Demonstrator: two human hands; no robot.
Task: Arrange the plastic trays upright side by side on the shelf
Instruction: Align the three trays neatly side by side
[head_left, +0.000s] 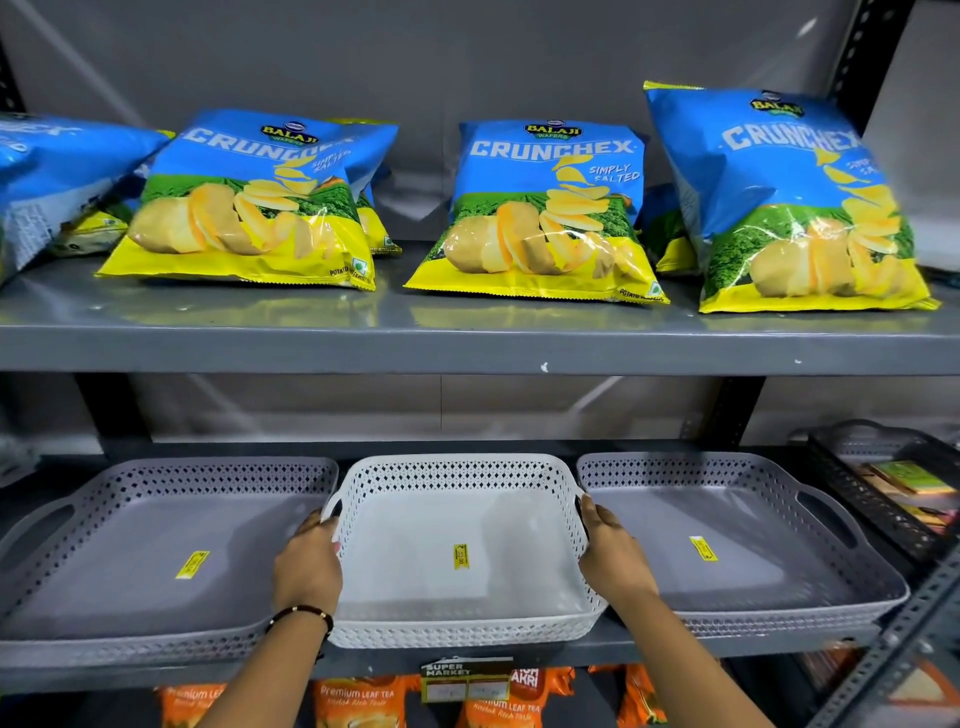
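A white perforated plastic tray (415, 525) lies flat in the middle of the lower grey shelf (649, 647), a yellow sticker on its floor. My left hand (306, 564) grips its left handle side and my right hand (613, 556) grips its right handle side. A grey tray (130, 561) lies flat on the left, touching the white one. Another grey tray stack (737, 545) lies flat on the right, partly under the white tray's edge.
Several blue and yellow chip bags (540, 208) stand on the upper shelf (467, 343). A dark tray holding packets (893, 483) sits at the far right. Orange tea packs (358, 701) fill the shelf below. A black upright post (737, 410) stands behind.
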